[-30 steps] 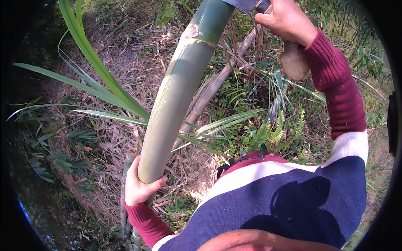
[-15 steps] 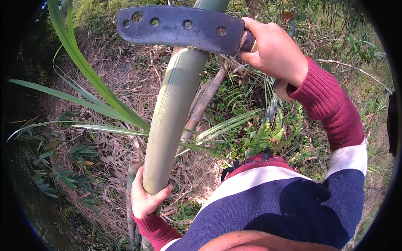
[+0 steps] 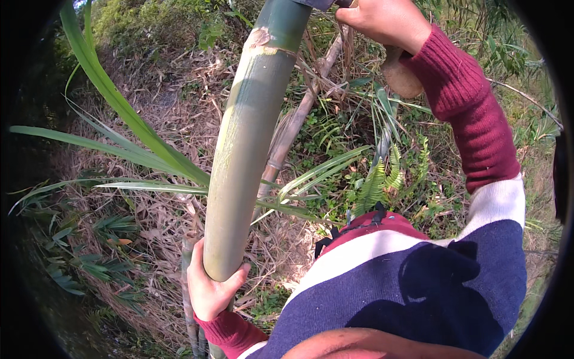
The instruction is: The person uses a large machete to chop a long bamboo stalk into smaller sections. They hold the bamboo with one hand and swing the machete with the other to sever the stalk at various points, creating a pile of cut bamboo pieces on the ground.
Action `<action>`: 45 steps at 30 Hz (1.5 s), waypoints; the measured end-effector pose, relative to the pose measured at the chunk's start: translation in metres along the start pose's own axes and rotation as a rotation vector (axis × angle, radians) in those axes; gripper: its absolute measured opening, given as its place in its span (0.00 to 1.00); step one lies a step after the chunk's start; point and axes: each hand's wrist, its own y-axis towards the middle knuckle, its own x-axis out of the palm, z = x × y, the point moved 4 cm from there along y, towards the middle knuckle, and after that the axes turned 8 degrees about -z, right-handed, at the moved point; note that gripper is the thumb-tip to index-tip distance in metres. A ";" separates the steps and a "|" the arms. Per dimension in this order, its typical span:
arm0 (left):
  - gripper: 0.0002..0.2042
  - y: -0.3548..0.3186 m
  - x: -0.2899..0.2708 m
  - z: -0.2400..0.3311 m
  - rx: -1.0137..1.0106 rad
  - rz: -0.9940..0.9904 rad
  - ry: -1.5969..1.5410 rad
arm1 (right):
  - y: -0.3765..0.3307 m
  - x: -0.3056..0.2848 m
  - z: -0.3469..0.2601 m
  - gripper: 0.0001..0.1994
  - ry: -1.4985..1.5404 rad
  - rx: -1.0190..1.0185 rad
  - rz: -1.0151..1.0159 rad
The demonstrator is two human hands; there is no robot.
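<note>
A thick green bamboo stalk [image 3: 242, 158] leans up and away from me, running out at the top edge. My left hand [image 3: 214, 284] is closed round its lower part, thumb on the right side. High up on the stalk, a ring-shaped joint carries a pale scraped patch [image 3: 260, 38]. In my right hand [image 3: 388, 23], at the top right, is a machete, gripped by its handle. The rounded wooden handle end [image 3: 402, 76] sticks out below my wrist. Only a sliver of the dark blade [image 3: 317, 3] shows, by the upper stalk; the rest is out of view.
Long green leaves [image 3: 128, 113] spread left of the stalk. A thinner brownish stalk [image 3: 293, 128] slants behind it, and other thin stalks [image 3: 190, 287] rise near my left hand. Dry leaf litter [image 3: 161, 239] and ferns [image 3: 373, 185] cover the sloping ground.
My right hand has moved upward with the machete, taking most of the blade out of the picture and uncovering the stalk's joint. My left hand keeps its hold in nearly the same place.
</note>
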 end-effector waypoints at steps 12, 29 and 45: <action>0.38 -0.003 0.003 0.002 0.110 0.064 0.154 | -0.009 0.001 -0.005 0.17 -0.208 -0.113 0.003; 0.36 -0.009 0.002 0.002 0.111 0.098 0.176 | 0.004 -0.006 -0.006 0.18 -0.253 -0.070 -0.039; 0.37 -0.012 0.007 -0.002 0.077 0.108 0.201 | -0.010 -0.009 -0.021 0.17 -0.345 0.104 -0.146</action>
